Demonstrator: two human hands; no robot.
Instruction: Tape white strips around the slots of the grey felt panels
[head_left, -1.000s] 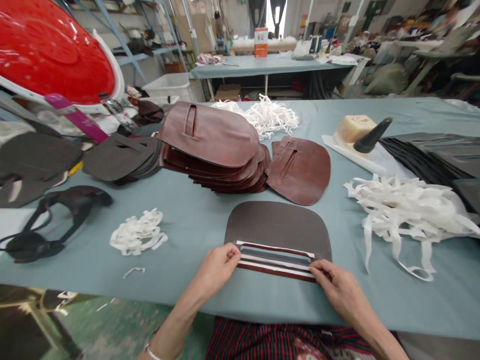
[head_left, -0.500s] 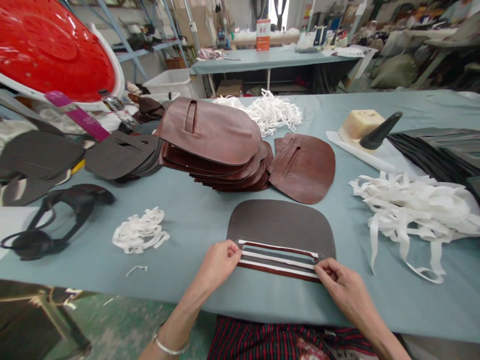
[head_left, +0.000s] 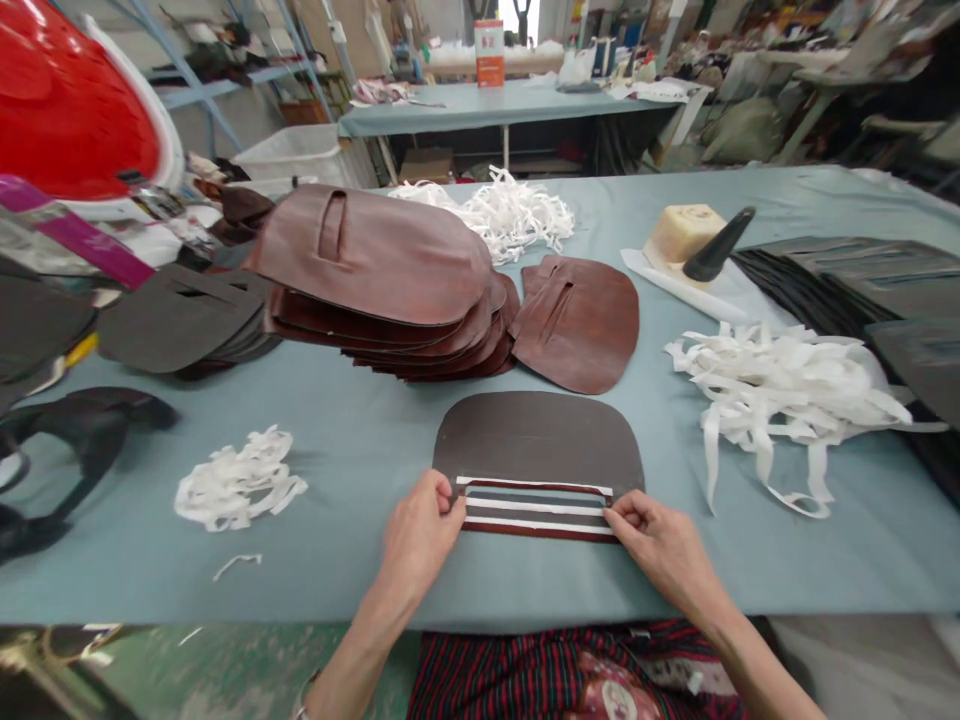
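A dark grey rounded panel (head_left: 540, 435) lies flat near the table's front edge, with a long slot near its lower side. White tape strips (head_left: 536, 507) run along the slot and across a narrow strip with a reddish-brown edge (head_left: 540, 532). My left hand (head_left: 426, 515) pinches the left end of the narrow strip, thumb against curled fingers. At the right end, my right hand (head_left: 646, 530) pinches the same strip. The fingertips hide both ends.
Brown leather panels (head_left: 375, 260) are stacked behind, another brown piece (head_left: 585, 325) beside them. White tape piles (head_left: 236, 480) lie left, back and right (head_left: 787, 400). A black-handled tool (head_left: 718, 245) leans by a cream block (head_left: 682, 235). Grey panels (head_left: 184, 315) lie left.
The view has shifted, so the table's objects appear further left. Both hands still pinch the strip's ends, and the strip appears more level.
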